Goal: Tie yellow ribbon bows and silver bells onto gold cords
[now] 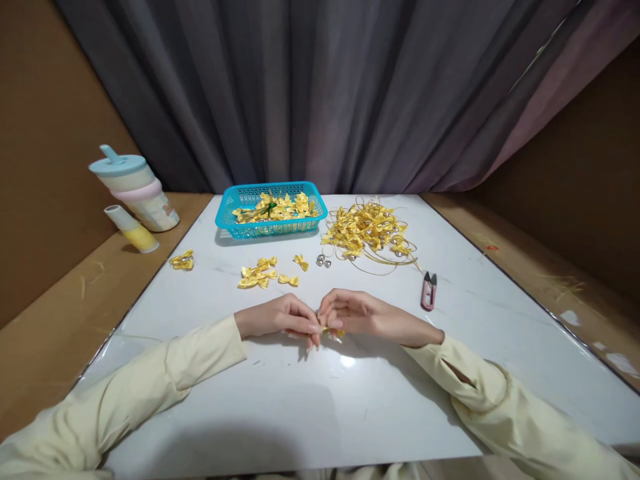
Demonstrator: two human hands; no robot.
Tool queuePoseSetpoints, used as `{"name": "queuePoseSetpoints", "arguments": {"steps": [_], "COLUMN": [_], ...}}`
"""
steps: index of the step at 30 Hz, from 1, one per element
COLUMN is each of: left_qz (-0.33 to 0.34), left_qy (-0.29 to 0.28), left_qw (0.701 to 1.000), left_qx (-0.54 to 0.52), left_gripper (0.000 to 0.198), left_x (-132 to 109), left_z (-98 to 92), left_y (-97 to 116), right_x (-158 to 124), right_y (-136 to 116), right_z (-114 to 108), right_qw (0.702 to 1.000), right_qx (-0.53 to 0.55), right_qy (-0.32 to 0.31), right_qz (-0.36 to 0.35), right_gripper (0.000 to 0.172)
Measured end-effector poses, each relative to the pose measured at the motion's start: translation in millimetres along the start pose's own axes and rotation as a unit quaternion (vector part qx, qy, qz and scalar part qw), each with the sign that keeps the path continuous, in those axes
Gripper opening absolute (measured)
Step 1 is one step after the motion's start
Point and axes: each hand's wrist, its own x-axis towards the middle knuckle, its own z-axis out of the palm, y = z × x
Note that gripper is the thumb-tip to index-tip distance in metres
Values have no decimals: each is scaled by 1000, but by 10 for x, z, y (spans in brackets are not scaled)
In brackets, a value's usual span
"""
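"Where are the hands?"

"Together, low over the table [350, 420]. The left hand [283, 316] and the right hand [369, 316] meet at the fingertips."

"Holding what?"

"A small yellow piece [341, 333], between them. The left thumb and forefinger are pinched at its near end; the right fingers curl in and clamp it from the other side. Most of it is hidden, so I can't tell its full shape."

"What lies just beyond?"

"Silver bells [321, 260] — a few, close together — and left of them a lone bow [301, 263], then another bow [289, 281] beside a small cluster [257, 273]. More yellow pieces [182, 261] lie near the left edge."

"And farther back?"

"A blue basket [273, 231] with yellow bows inside. To its right, a heap [367, 227] of bows, bells and gold cord, the cord looping out in front. The snips [429, 293] lie right of the hands, blades pointing away."

"Anything off the table?"

"A lidded cup [150, 203] and a cone [135, 232] wound with yellow, both leaning on the left side. A grey curtain [300, 100] hangs behind."
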Motion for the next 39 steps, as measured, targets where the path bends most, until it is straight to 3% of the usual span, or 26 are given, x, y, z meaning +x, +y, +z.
{"name": "queuePoseSetpoints", "arguments": {"steps": [10, 19, 32, 39], "left_qz": [-16, -7, -1, 0], "left_qy": [-13, -41, -32, -44], "left_qw": [998, 997, 997, 996], "left_qx": [63, 65, 66, 74], "left_gripper": [30, 29, 31, 32], "left_x": [-14, 2, 12, 4], "left_z": [-10, 4, 14, 3], "left_y": [-10, -3, 12, 2], "right_x": [-14, 2, -9, -23], "right_y": [-7, 56, 17, 1], "right_z": [-42, -24, -30, -37], "right_qw": [982, 988, 990, 990], "right_qx": [-182, -141, -128, -116], "right_qy": [-26, -26, -12, -25], "right_qz": [40, 66, 64, 81], "right_gripper": [23, 23, 31, 24]}}
